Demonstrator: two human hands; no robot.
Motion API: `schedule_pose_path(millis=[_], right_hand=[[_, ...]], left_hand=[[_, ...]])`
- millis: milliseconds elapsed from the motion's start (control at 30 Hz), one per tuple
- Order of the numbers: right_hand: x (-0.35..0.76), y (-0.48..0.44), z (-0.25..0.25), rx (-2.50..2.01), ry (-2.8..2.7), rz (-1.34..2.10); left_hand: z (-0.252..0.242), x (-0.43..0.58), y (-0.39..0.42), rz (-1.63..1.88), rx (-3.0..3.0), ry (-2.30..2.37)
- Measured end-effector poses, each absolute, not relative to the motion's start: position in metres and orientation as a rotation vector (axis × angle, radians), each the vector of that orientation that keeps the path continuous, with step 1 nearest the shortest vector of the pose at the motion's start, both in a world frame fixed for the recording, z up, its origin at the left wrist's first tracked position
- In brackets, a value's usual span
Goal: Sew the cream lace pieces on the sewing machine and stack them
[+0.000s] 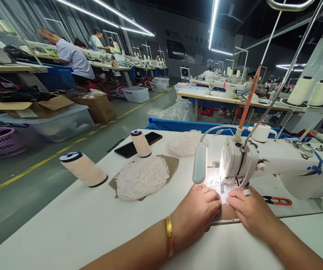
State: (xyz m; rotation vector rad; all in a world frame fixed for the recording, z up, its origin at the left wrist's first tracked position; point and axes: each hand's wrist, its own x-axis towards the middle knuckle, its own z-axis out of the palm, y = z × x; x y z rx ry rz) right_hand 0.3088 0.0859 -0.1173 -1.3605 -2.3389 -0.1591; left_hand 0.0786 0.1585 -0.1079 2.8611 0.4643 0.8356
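Under the needle of a white sewing machine [236, 157] lies a piece of white lace fabric [222, 190], brightly lit by a grey lamp [199, 163]. At the lace's left edge my left hand [199, 206] is closed, pinching it close to the presser foot. My right hand [253, 210] pinches the lace from the right side with bent fingers. The needle tip and part of the lace are lost in glare and behind my fingers. A stack of pale lace pieces [141, 178] lies on brown card to the left, and another lace pile [184, 143] sits behind it.
Two peach thread cones [84, 168] stand on the left of the white table [99, 221], near a black phone [139, 144]. Orange-handled thread snips [278, 200] lie right of my hand. Boxes, bins and people at other machines are beyond the yellow-lined aisle.
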Motion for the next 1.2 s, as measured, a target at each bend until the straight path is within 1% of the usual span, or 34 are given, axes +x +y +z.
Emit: schedule_pose_path(millis=[167,400,667,867,1067,1133,1200], right_hand=[[0.308,0.089,-0.116,-1.397,-2.28,-0.175],[0.307,0.094,-0.116,-1.472,-2.217,-0.143],[0.309,0.094,-0.116,-1.47,-2.215,-0.133],[0.309,0.089,-0.115,-1.487,-2.206,-0.183],[0.307,0.088,-0.121,-1.414,-2.231,-0.127],[0.303,0.087,-0.121,-1.32,-2.249,-0.051],[0.296,0.085,-0.12,-1.192,-2.256,0.051]], left_hand=[[-0.108,0.08,0.163,0.778,2.863,0.536],[-0.107,0.083,0.172,0.802,2.853,0.596],[-0.101,0.081,0.172,0.546,2.825,0.742],[-0.094,0.076,0.175,0.536,2.788,0.875],[-0.088,0.073,0.171,0.409,2.846,1.023],[-0.085,0.071,0.171,0.46,2.84,1.009],[-0.082,0.068,0.174,0.584,2.792,0.967]])
